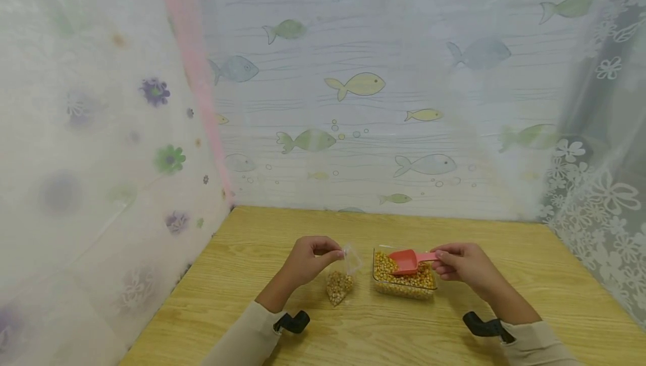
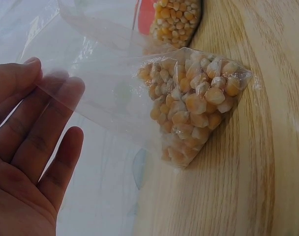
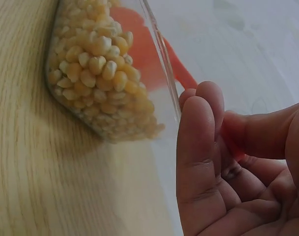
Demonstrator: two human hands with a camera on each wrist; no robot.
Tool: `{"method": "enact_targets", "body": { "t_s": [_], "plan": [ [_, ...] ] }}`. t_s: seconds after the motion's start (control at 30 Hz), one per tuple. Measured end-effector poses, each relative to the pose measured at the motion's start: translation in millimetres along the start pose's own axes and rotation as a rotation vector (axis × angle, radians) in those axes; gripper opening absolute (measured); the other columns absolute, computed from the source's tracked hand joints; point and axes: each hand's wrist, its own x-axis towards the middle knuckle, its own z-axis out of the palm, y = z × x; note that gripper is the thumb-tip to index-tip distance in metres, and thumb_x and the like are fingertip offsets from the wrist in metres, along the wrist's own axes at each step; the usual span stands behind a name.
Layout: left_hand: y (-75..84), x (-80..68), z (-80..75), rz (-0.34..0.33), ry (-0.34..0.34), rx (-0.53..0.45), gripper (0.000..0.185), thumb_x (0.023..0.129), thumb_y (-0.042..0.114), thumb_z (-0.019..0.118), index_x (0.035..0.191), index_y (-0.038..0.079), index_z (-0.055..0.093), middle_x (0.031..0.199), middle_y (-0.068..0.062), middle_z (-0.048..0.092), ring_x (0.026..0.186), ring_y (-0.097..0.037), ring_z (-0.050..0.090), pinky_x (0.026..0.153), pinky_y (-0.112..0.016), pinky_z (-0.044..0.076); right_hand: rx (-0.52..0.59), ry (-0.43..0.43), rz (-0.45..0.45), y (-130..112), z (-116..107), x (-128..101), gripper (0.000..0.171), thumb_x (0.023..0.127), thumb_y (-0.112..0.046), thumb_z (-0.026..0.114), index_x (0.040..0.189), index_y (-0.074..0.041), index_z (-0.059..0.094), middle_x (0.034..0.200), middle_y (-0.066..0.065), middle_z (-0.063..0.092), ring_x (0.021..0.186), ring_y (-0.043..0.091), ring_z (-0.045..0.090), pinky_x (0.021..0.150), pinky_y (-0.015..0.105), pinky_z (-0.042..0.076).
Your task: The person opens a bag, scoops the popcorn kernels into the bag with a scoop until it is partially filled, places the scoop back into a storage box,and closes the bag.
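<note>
My left hand (image 1: pixel 314 259) pinches the top edge of a clear plastic bag (image 2: pixel 110 93) between thumb and fingers. Corn kernels (image 2: pixel 194 103) fill the bag's lower part, which hangs down to the wooden table. To its right stands a clear rectangular container (image 1: pixel 404 290) of yellow corn kernels (image 3: pixel 90 73). A red scoop (image 1: pixel 405 262) lies with its blade in those kernels, its handle reaching over the container's right rim. My right hand (image 1: pixel 466 265) grips that handle between thumb and fingers; in the right wrist view the container wall stands between the blade and the fingers.
The wood-grain table (image 1: pixel 383 338) runs back to a sheer curtain (image 1: pixel 353 147) printed with fish. A flowered curtain (image 1: pixel 116 186) hangs along the left side, and another with white flowers (image 1: pixel 605 198) on the right. Black wrist mounts (image 1: pixel 292 322) sit at both sleeves.
</note>
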Motion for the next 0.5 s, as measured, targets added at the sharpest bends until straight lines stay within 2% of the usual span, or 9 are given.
{"method": "enact_targets", "body": {
  "t_s": [0.17, 0.37, 0.5],
  "plan": [
    [-0.2, 0.2, -0.2, 0.004, -0.002, -0.009, 0.011, 0.097, 0.039, 0.073, 0.099, 0.03, 0.079, 0.099, 0.009, 0.077, 0.095, -0.026, 0.075, 0.083, -0.03, 0.059, 0.014, -0.006, 0.004, 1.2, 3.3, 1.2, 0.045, 0.11, -0.016, 0.052, 0.141, 0.017, 0.05, 0.1, 0.012, 0.077, 0.086, 0.016, 0.075, 0.077, 0.035, 0.063],
    [1.2, 0.0, -0.8, 0.0, -0.004, -0.004, 0.01, 0.097, 0.04, 0.073, 0.099, 0.032, 0.079, 0.099, 0.01, 0.077, 0.095, -0.021, 0.075, 0.083, -0.03, 0.059, 0.016, 0.003, -0.004, 0.7, 6.6, 1.3, 0.045, 0.111, -0.016, 0.052, 0.14, 0.017, 0.051, 0.098, 0.01, 0.077, 0.084, 0.016, 0.075, 0.075, 0.032, 0.063],
    [1.1, -0.2, -0.7, -0.003, -0.005, -0.003, 0.01, 0.097, 0.039, 0.073, 0.099, 0.032, 0.079, 0.099, 0.011, 0.077, 0.096, -0.023, 0.075, 0.084, -0.03, 0.059, 0.016, 0.004, -0.01, 0.0, 7.0, 1.6, 0.046, 0.11, -0.018, 0.053, 0.141, 0.017, 0.051, 0.099, 0.01, 0.077, 0.085, 0.016, 0.075, 0.076, 0.033, 0.063]
  ]
}}
